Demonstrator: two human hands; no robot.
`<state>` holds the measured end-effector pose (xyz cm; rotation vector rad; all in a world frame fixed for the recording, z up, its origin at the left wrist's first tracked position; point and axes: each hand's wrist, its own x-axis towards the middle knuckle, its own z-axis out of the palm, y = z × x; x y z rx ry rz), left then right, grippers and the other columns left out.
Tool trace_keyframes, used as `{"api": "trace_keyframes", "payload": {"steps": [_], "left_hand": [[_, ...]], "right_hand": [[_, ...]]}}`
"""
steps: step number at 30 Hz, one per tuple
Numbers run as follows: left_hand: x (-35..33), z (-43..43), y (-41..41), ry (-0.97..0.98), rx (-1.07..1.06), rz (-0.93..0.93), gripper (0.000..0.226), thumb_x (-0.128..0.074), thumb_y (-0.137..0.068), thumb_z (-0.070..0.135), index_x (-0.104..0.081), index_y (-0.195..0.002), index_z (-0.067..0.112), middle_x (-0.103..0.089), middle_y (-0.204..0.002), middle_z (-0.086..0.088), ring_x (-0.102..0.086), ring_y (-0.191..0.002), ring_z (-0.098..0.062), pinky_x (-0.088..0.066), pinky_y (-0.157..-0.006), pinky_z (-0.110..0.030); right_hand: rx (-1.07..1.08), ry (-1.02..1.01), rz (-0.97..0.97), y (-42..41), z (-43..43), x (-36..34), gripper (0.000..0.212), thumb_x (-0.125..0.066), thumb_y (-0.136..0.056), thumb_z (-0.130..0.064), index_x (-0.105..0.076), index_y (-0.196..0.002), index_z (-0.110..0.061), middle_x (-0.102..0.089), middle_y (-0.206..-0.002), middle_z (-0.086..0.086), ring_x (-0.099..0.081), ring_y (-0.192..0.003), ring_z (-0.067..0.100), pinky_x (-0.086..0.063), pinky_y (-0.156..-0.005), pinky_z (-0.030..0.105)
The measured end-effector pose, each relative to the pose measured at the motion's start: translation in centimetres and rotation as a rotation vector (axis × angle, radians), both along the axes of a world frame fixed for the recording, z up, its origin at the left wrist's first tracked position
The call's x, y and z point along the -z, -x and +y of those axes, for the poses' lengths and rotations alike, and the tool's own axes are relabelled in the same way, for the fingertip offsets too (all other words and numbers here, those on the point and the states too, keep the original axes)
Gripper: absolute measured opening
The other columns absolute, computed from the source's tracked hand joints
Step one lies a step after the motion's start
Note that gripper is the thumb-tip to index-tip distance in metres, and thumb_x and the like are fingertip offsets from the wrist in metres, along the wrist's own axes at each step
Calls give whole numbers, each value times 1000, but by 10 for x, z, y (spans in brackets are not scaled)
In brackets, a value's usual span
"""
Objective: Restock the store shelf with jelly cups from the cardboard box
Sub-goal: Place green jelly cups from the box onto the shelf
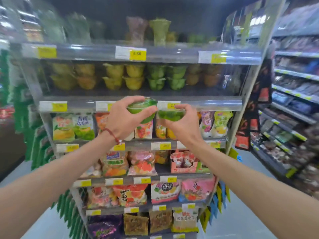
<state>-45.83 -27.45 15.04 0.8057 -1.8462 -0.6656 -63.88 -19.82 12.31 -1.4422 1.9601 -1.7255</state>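
My left hand [126, 118] grips a green jelly cup [144, 110], tilted, in front of the shelf edge. My right hand [181, 124] holds a second green jelly cup [170, 115] right beside it, the two cups almost touching. Both are raised just below the jelly cup shelf [138, 98], where stacked yellow, orange, green and brown cups stand in rows; the green stacks [165, 77] sit right of centre. The cardboard box is not in view.
Lower shelves hold bags of sweets [143, 163] behind yellow price tags. The top shelf [138, 54] carries taller cups and bags. Another aisle of dark packets [293, 100] runs along the right. Green packets [39, 144] hang at the left. The frame is motion-blurred.
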Motion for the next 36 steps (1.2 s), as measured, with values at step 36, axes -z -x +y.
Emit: {"api": "trace_keyframes", "payload": {"steps": [36], "left_hand": [[-15, -139, 107, 374, -110, -237, 50, -61, -80, 62, -60, -118, 30, -58, -119, 16, -61, -101, -7, -50, -80, -24]], "right_hand": [[212, -17, 371, 80, -113, -40, 54, -75, -84, -40, -46, -122, -16, -41, -121, -3, -51, -93, 6, -45, -83, 27]]}}
